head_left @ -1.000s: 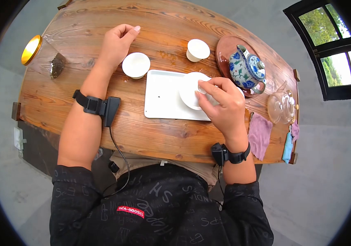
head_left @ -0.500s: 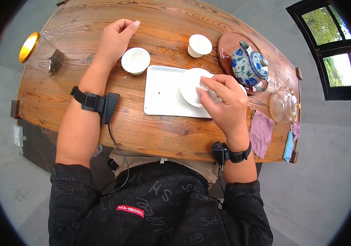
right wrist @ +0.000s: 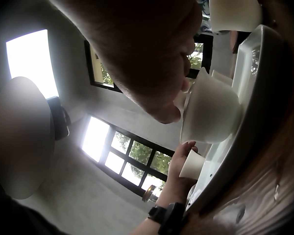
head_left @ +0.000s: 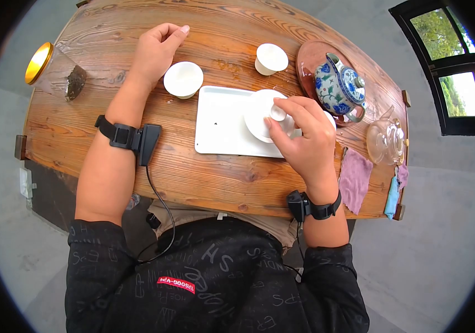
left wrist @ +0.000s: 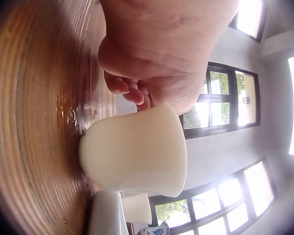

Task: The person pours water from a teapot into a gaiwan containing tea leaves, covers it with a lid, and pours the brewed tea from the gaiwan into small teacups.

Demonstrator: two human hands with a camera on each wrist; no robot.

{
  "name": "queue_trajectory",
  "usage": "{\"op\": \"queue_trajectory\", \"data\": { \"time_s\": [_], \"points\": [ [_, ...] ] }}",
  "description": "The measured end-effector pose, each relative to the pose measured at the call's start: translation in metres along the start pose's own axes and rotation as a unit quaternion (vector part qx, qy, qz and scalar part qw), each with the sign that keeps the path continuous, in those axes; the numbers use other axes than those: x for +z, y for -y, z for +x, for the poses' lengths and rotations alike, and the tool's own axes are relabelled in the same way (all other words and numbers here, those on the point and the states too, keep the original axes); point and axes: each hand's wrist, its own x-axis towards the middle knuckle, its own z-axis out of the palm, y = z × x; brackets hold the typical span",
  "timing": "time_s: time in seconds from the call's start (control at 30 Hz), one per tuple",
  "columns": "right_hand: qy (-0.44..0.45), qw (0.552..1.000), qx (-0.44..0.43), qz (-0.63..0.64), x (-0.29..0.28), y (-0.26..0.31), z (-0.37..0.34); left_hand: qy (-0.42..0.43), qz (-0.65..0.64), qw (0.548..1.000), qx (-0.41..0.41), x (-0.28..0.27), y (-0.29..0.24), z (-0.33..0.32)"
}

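In the head view, my right hand (head_left: 310, 136) pinches the round knob (head_left: 277, 112) of a white lid between thumb and fingers. The lid is on a white flared bowl (head_left: 255, 119), which stands on a white tray (head_left: 221, 130); the right wrist view shows the bowl (right wrist: 210, 110) from the side, fingertips at its rim. My left hand (head_left: 157, 54) rests at the table's far left part, fingers loosely curled, holding nothing. Beside it stands a white cup (head_left: 183, 79), upright, also large in the left wrist view (left wrist: 137, 152).
Another white cup (head_left: 271, 59) stands beyond the tray. A blue-and-white teapot (head_left: 335, 86) sits on a brown plate (head_left: 307, 55). To the right are a glass teapot (head_left: 385, 141), a purple cloth (head_left: 354, 177) and a blue cloth (head_left: 392, 198). A gold-lidded jar (head_left: 60, 69) lies at left.
The head view has shifted slightly, so the table things appear a little higher. My right hand keeps its pinch on the knob, and my left hand stays by the cup.
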Motion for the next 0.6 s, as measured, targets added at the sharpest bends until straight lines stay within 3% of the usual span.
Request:
{"op": "queue_trajectory", "data": {
  "time_s": [0.27,0.6],
  "points": [
    [0.005,0.999,-0.032,-0.011,0.0030,-0.0040,-0.0025,0.007,0.013,1.000,-0.003,-0.0010,0.0043,0.0008],
    [0.000,1.000,-0.011,0.016,0.0056,-0.0056,-0.0047,0.009,0.011,1.000,-0.007,-0.0006,0.0037,0.0003]
  ]
}}
